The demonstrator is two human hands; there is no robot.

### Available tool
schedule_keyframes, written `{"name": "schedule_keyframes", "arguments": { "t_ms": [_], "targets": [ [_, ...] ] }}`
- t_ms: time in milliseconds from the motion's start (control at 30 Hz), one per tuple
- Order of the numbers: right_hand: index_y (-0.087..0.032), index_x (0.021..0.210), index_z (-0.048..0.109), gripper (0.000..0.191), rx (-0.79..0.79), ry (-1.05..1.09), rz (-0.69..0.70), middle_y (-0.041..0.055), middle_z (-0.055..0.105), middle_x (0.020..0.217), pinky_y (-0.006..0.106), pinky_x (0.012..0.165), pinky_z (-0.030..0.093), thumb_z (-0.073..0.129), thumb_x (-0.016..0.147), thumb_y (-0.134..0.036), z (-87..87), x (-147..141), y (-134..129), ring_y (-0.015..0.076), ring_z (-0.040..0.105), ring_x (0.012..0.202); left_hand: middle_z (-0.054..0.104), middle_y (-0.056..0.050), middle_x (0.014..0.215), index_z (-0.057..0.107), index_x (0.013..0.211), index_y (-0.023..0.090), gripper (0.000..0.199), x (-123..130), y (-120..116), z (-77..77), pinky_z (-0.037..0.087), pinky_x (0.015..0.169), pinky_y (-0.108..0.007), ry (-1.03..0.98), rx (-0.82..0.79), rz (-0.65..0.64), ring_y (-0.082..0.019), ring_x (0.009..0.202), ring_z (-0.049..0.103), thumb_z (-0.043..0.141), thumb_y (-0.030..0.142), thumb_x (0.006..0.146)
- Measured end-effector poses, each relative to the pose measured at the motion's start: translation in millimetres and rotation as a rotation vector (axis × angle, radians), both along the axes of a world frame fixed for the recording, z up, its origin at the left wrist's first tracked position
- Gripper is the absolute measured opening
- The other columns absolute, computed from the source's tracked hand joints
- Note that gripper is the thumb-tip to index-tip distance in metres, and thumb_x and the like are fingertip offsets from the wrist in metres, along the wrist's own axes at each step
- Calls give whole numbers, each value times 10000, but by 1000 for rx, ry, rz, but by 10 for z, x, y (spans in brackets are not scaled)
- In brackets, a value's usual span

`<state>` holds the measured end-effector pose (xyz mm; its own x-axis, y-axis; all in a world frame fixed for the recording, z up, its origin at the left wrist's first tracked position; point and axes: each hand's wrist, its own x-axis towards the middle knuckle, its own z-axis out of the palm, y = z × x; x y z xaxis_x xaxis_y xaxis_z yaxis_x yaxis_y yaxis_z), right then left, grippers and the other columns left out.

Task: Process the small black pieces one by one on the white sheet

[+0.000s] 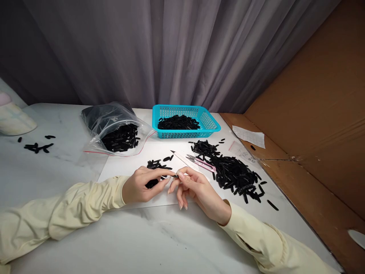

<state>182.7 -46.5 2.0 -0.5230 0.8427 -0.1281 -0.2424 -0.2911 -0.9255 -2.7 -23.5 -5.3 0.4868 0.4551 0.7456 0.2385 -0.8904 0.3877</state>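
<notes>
My left hand (146, 183) and my right hand (196, 188) meet over a white sheet (115, 167). Between their fingertips is a small black piece (176, 176), mostly covered by the fingers. A small pile of black pieces (155, 164) lies just behind my left hand, partly hidden by it. Pink-handled snips (203, 163) and a pointed white tool (184, 158) rest behind my right hand. Right of them spreads a large heap of slender black pieces (235, 175).
A turquoise basket (185, 134) holding black pieces stands at the back. Left of it, an open clear bag (114, 123) spills similar pieces. Several loose ones (38, 147) lie far left, near a pale container (14, 116). Cardboard (316, 114) borders the right side.
</notes>
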Motion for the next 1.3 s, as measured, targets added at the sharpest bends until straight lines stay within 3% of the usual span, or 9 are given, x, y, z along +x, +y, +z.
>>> {"name": "schedule_keyframes", "arguments": {
  "t_ms": [700,800,933,1067,1200,1300],
  "targets": [
    [-180,821,472,242,16,-57,-27,53,693,798,175,377,408,519,868,-413,34,2,13,77,560,410,704,-18,716,607,994,127,166,-14,23,-69,447,424,-124,4,-56,14,-51,418,566,528,124,847],
    [-176,841,487,260,46,-108,-31,57,693,826,183,379,411,546,845,-429,12,-10,8,79,564,412,704,-17,719,599,993,126,166,-10,21,-61,443,429,-125,15,-56,20,-50,420,565,512,122,851],
    [-168,784,506,279,182,-248,-117,45,688,725,205,403,418,542,839,-439,-7,8,-14,76,531,394,704,-35,764,591,1017,123,183,-3,23,-67,442,454,-140,14,-44,37,-53,427,554,509,136,855],
    [-163,771,529,244,450,-458,-317,61,693,746,216,425,415,543,842,-396,205,129,187,93,554,443,596,50,533,532,1151,117,293,8,35,-118,374,421,-151,20,-113,96,-54,361,443,502,154,863],
    [-154,802,556,174,832,-824,-501,71,701,779,245,502,449,502,872,-304,605,214,783,114,590,501,482,93,455,477,1216,103,356,14,48,-164,343,433,-158,34,-173,113,-66,366,369,479,184,869],
    [-144,882,590,88,951,-1047,-458,59,703,766,281,609,463,574,796,-127,834,174,1147,154,631,612,412,108,443,446,1248,90,394,18,46,-168,319,428,-164,46,-218,109,-71,361,305,466,187,866]
  ]
}}
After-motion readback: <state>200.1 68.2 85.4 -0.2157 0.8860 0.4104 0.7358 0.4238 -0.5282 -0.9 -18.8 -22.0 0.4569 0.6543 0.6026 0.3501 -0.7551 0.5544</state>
